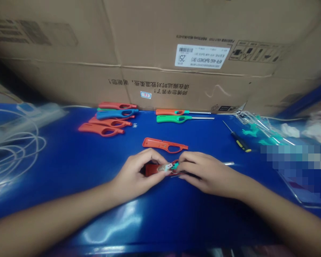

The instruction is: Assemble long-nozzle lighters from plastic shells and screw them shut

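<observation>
My left hand (143, 170) is closed, pinching a small translucent fuel tank (164, 167) with a pale tip between thumb and fingers. Under it lies a red lighter shell half (151, 170), partly hidden by both hands. The fingers of my right hand (203, 171) are closed around the shell's front part, beside a teal trigger piece (175, 165). A metal lighter tube (229, 163) sticks out past my right hand. Just beyond the hands, another orange-red shell half (155, 143) rests with its inner side up.
Red and blue lighter shells (115, 114) are piled at the back left. Lighters with metal tubes, one orange (169, 112) and one green (171, 119), lie back centre. A screwdriver (239, 140), teal parts (251, 130) and metal tubes are right; coiled white cable (37, 142) left. A cardboard box (149, 43) stands behind.
</observation>
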Demonstrator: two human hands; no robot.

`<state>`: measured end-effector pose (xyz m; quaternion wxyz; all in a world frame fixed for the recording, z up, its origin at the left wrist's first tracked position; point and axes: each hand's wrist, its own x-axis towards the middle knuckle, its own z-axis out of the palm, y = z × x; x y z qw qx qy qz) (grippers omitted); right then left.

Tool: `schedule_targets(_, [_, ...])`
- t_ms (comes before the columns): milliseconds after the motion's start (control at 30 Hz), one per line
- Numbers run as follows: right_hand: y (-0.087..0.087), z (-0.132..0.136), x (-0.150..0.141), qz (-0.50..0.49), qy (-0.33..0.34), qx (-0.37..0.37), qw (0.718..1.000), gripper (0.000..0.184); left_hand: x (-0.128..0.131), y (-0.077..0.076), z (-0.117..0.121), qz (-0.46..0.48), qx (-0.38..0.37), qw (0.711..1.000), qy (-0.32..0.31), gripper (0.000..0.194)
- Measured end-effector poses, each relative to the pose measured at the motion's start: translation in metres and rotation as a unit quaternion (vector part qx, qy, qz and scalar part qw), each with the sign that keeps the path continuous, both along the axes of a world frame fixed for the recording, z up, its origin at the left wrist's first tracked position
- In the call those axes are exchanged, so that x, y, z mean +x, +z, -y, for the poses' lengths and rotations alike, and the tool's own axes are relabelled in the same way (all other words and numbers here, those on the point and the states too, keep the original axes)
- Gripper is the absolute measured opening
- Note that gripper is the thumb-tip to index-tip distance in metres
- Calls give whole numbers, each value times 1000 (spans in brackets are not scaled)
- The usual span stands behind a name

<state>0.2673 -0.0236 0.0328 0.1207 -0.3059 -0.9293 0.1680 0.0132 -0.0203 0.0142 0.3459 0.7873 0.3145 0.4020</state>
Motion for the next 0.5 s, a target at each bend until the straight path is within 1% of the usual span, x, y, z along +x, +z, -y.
schedule_targets(100, [1, 1, 0, -12, -5, -23, 1000, 14, -2, 1, -4, -17, 42, 999, 15, 13])
schedule_targets(200, [1, 2, -1, -8, 0, -38, 999, 14, -4, 1, -8, -32, 78, 996, 11, 17])
schedule_targets(367, [-1, 2, 0, 29, 8, -12, 999, 17, -5, -1, -8, -43, 82, 996, 10, 17])
schedule_targets(500, [-1, 3, 0, 65, 18, 33, 997, 22, -4, 0, -6, -50, 89, 995, 7, 15])
